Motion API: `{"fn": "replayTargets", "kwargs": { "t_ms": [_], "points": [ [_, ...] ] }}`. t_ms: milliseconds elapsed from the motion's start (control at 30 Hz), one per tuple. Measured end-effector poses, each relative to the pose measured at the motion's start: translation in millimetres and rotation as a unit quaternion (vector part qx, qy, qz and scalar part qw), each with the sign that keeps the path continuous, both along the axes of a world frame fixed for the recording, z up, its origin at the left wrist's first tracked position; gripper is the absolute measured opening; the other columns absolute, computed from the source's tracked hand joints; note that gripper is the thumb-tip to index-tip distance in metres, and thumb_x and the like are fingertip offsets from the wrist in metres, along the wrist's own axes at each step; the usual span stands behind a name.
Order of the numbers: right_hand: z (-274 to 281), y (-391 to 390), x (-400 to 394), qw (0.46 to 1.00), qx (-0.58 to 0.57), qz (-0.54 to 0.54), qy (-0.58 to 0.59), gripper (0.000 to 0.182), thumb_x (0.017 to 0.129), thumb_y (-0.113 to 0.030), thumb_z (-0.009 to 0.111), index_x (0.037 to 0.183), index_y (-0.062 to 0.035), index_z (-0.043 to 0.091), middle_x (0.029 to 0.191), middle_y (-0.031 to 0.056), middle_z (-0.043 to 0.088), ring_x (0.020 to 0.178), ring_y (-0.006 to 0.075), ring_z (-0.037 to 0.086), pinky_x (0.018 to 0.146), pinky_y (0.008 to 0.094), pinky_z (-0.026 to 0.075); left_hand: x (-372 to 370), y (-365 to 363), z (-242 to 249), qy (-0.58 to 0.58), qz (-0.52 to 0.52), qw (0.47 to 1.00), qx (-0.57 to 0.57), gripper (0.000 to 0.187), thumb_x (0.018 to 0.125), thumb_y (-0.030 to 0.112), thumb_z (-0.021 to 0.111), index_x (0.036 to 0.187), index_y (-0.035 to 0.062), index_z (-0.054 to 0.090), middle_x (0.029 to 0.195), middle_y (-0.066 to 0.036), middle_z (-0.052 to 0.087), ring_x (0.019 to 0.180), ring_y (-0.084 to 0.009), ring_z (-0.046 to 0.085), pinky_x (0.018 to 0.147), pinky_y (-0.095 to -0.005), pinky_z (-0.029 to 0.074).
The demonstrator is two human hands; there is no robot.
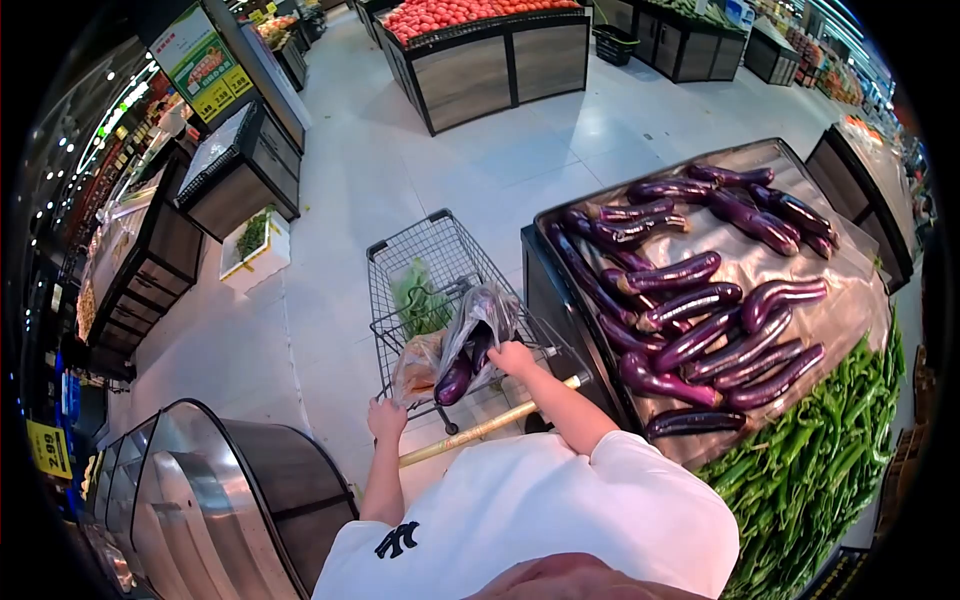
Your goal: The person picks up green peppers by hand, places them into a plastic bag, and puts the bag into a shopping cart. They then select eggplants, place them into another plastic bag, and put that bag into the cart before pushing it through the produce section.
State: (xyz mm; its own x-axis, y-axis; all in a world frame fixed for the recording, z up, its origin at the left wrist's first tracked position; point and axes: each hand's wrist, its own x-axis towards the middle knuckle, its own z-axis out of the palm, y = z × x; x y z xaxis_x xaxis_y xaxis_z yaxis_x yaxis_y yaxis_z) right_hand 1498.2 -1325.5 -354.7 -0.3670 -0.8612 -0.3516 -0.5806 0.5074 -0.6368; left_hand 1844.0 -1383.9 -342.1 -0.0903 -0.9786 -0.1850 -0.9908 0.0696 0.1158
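A shopping cart (400, 262) stands in front of me, its yellow handle bar (470, 432) close to my body. My right hand (512, 358) is closed on the edge of a clear plastic bag (485, 305) over the cart. Purple eggplants (455, 382) are in that bag, and one pokes out at its mouth. My left hand (387, 418) is closed at the cart's near left corner, beside another plastic bag (418, 368) with something orange-brown inside. What its fingers grip is too small to make out. Leafy greens (420, 300) lie deeper in the basket.
To my right is a display stand (565, 330) with loose eggplants (690, 335) and a heap of green peppers (810, 470). A metal-sided stand (200, 500) is close on my left. A white foam box (258, 262) sits on the floor. A tomato stand (490, 75) is ahead.
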Motion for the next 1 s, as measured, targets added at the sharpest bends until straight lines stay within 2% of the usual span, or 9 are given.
{"fn": "replayTargets", "kwargs": {
  "t_ms": [233,433,600,700,733,800,900,933,1000],
  "points": [
    [1,-59,-39,0.999,-0.004,0.028,0.023,0.053,0.085,-0.046,0.053,0.086,0.0033,0.073,0.088,0.0274,0.069,0.087,0.0439,0.068,0.083,0.0486,0.054,-43,-40,-4,-0.008,0.020,0.999,-0.025,0.035,0.081,0.034,0.062,0.104,0.0085,0.072,0.127,-0.022,0.055,0.106,-0.0374,0.061,0.089,-0.0481,0.051],
    [5,-111,-84,0.999,0.013,0.050,0.019,0.056,0.084,-0.047,0.053,0.087,0.0042,0.073,0.088,0.0264,0.070,0.088,0.0439,0.068,0.085,0.0496,0.053,-88,-79,3,-0.020,0.063,0.998,0.023,0.037,0.083,0.034,0.059,0.107,0.0073,0.070,0.133,-0.021,0.051,0.113,-0.0356,0.059,0.091,-0.0455,0.052],
    [-11,-155,-100,0.998,0.042,0.047,-0.001,0.057,0.083,-0.049,0.052,0.088,0.0039,0.073,0.087,0.0273,0.069,0.090,0.0440,0.067,0.087,0.0493,0.052,-102,-125,4,-0.020,0.051,0.998,0.022,0.038,0.085,0.036,0.056,0.107,0.0071,0.070,0.131,-0.021,0.052,0.111,-0.0350,0.059,0.089,-0.0452,0.052],
    [-21,-183,-100,0.999,-0.007,0.023,0.023,0.057,0.084,-0.047,0.055,0.083,0.0071,0.070,0.084,0.0306,0.066,0.088,0.0457,0.066,0.082,0.0490,0.052,-105,-157,4,-0.013,0.046,0.999,0.024,0.039,0.086,0.036,0.055,0.107,0.0069,0.070,0.127,-0.020,0.053,0.108,-0.0343,0.059,0.088,-0.0448,0.052],
    [-26,-193,-102,0.999,-0.020,0.024,0.030,0.057,0.084,-0.047,0.054,0.080,0.0071,0.070,0.081,0.0292,0.067,0.086,0.0456,0.066,0.081,0.0482,0.053,-107,-171,2,-0.011,0.045,0.999,0.028,0.039,0.086,0.036,0.054,0.107,0.0068,0.070,0.125,-0.020,0.053,0.107,-0.0341,0.060,0.087,-0.0448,0.052],
    [-36,-213,-110,1.000,0.009,0.019,0.004,0.057,0.084,-0.048,0.054,0.078,0.0066,0.070,0.077,0.0271,0.067,0.083,0.0445,0.067,0.080,0.0471,0.053,-111,-198,-2,-0.012,0.038,0.999,0.027,0.039,0.087,0.036,0.054,0.107,0.0067,0.070,0.122,-0.019,0.053,0.107,-0.0334,0.059,0.087,-0.0452,0.052],
    [-60,-252,-122,1.000,-0.003,0.004,0.023,0.057,0.085,-0.049,0.055,0.075,0.0045,0.070,0.070,0.0233,0.067,0.077,0.0401,0.069,0.077,0.0449,0.054,-118,-243,-3,0.000,0.023,0.999,0.036,0.040,0.086,0.036,0.054,0.108,0.0064,0.070,0.129,-0.021,0.050,0.110,-0.0342,0.058,0.089,-0.0456,0.051],
    [-57,-265,-126,1.000,0.011,-0.001,0.018,0.057,0.085,-0.051,0.055,0.073,0.0026,0.071,0.069,0.0211,0.068,0.074,0.0357,0.070,0.075,0.0435,0.055,-122,-260,-5,0.005,0.021,0.999,0.036,0.041,0.086,0.036,0.055,0.108,0.0060,0.070,0.131,-0.022,0.049,0.110,-0.0346,0.057,0.090,-0.0454,0.051],
    [-45,-292,-132,1.000,0.020,-0.009,-0.001,0.058,0.084,-0.054,0.055,0.072,0.0008,0.072,0.068,0.0195,0.069,0.073,0.0337,0.071,0.074,0.0425,0.055,-125,-294,-8,0.009,0.015,0.999,0.036,0.042,0.085,0.037,0.055,0.108,0.0053,0.071,0.136,-0.023,0.047,0.112,-0.0353,0.057,0.092,-0.0452,0.050]
  ]
}}
